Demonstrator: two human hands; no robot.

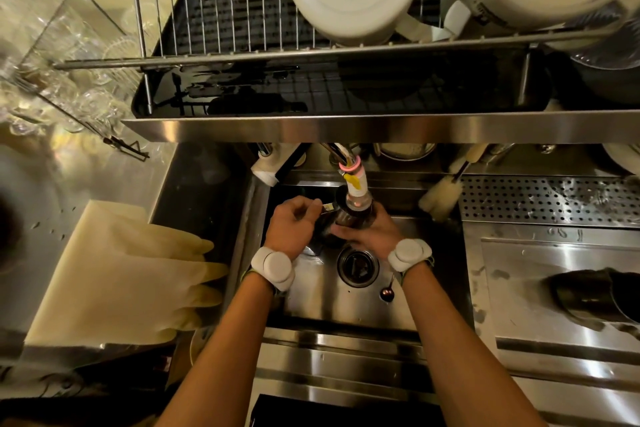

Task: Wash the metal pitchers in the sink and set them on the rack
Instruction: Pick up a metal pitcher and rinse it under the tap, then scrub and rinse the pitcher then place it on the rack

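Here, dark wet metal pitcher (pixel 341 218), both hands gripping, under faucet (pixel 356 189)

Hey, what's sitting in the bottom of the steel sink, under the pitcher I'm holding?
Below the dark metal pitcher, the steel sink shows a round drain strainer and a small dark spoon. Both hands and the pitcher cover part of the floor, so anything directly beneath them stays hidden.

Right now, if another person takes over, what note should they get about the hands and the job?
Left hand: grips the pitcher by its handle side.
Right hand: holds the pitcher's body from below.
The pitcher sits under the tap, over the sink.
Done: no metal pitcher shows on the rack, only white dishes.
Left: finish washing this one, set it on the rack.
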